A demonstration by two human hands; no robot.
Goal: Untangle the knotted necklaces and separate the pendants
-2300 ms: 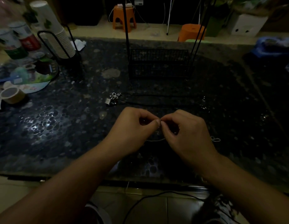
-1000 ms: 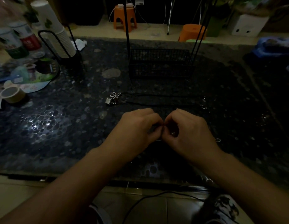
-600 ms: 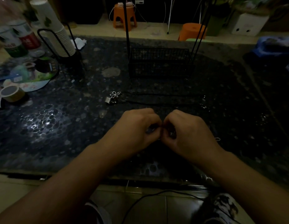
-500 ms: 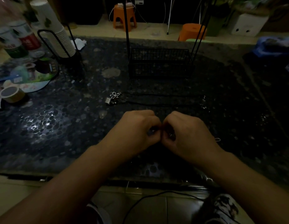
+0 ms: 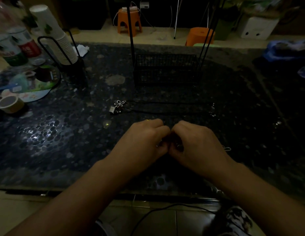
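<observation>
Both hands meet knuckle to knuckle over the dark tabletop (image 5: 66, 137), the left hand (image 5: 142, 142) and right hand (image 5: 197, 145) with fingers curled, pinching a barely visible necklace (image 5: 227, 148). A flower pendant (image 5: 119, 103) lies beyond them.

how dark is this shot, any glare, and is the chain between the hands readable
Head view: very dim overall; a bright glare patch on the table at left. The left hand and right hand meet with fingers curled, but shadow hides the chain between them. The flower pendant catches light. Wide-angle bending at the edges.
</observation>
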